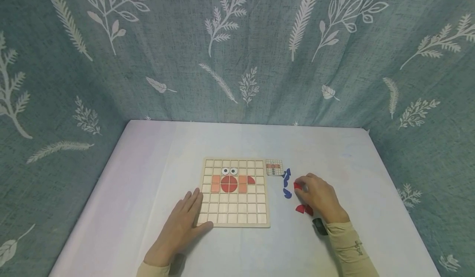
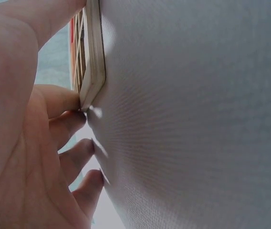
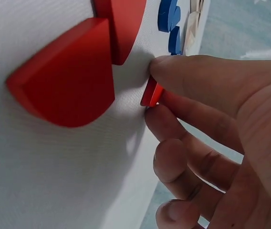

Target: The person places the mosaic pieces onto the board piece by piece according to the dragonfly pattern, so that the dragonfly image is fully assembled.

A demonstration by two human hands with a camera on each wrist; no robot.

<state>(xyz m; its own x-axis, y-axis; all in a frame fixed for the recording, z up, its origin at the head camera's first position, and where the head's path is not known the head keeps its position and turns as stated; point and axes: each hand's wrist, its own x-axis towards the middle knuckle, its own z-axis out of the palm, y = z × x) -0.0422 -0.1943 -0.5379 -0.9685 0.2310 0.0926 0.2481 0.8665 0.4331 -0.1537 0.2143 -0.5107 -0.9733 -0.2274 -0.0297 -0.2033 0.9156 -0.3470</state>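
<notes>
The board point(image 1: 234, 209) is placed flat on the bench point(image 1: 163, 153) and is touched at its near left corner by the left hand point(image 1: 182, 221). The fingers of that hand are extended along the left side, with the thumb spread apart from them toward the near edge; nothing is gripped. A red wedge point(image 1: 297, 185) is pinched between the thumb and fingers of the right hand point(image 1: 321, 193), close above or against the bench, to the right of the board; which of these cannot be told.

On the board, 2 eye discs point(image 1: 225, 171) are set side by side above a red circle point(image 1: 226, 181) that is formed by 4 wedges. The circle is flanked by 2 orange squares point(image 1: 215, 179) on each side, and 1 red quarter point(image 1: 251, 180) is seated next to the right pair.

A pattern card point(image 1: 274, 167) is laid just beside the board's far right corner. Blue pieces point(image 1: 285, 182) are scattered between the card and the right hand. 2 loose red pieces point(image 1: 300, 208) are left near that hand's wrist. A dark object point(image 1: 319, 226) is partly covered by the right sleeve point(image 1: 350, 244). The bench is enclosed by a leaf-patterned curtain point(image 1: 267, 108).
</notes>
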